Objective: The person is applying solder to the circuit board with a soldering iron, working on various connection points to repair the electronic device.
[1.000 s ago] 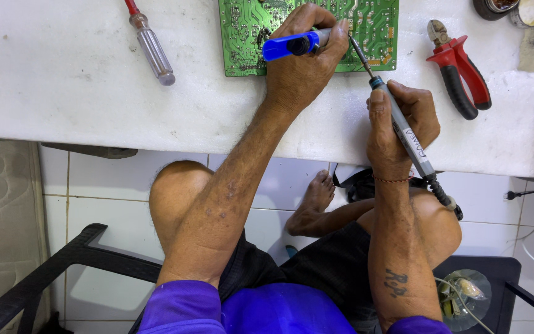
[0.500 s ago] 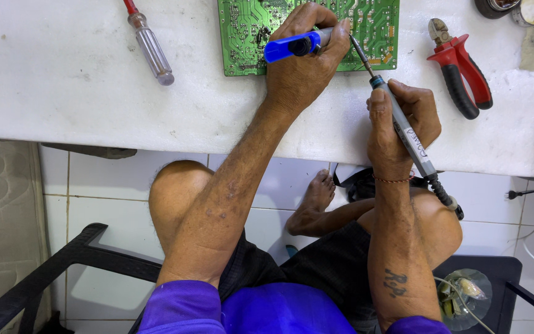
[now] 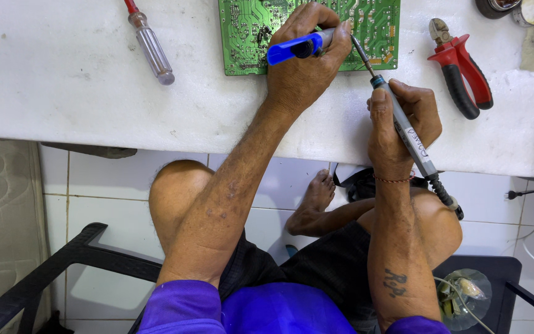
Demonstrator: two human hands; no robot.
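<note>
Fingers (image 3: 403, 105) wrap soldering iron (image 3: 410, 137), tip touching circuit board (image 3: 248, 31).

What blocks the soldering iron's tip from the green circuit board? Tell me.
Nothing visible does. The right hand holds the soldering iron slanted, its tip already at the circuit board edge. The left hand, gripping a blue tool, sits just beside the tip, not across it.

board (image 3: 251, 31): green, pale tracks;
pump (image 3: 295, 47): blue;
iron (image 3: 410, 137): grey, black cord end;
pliers (image 3: 461, 67): red and black;
screwdriver (image 3: 149, 44): clear handle, red shaft;
table (image 3: 63, 80): white;
shirt (image 3: 267, 309): purple
</note>
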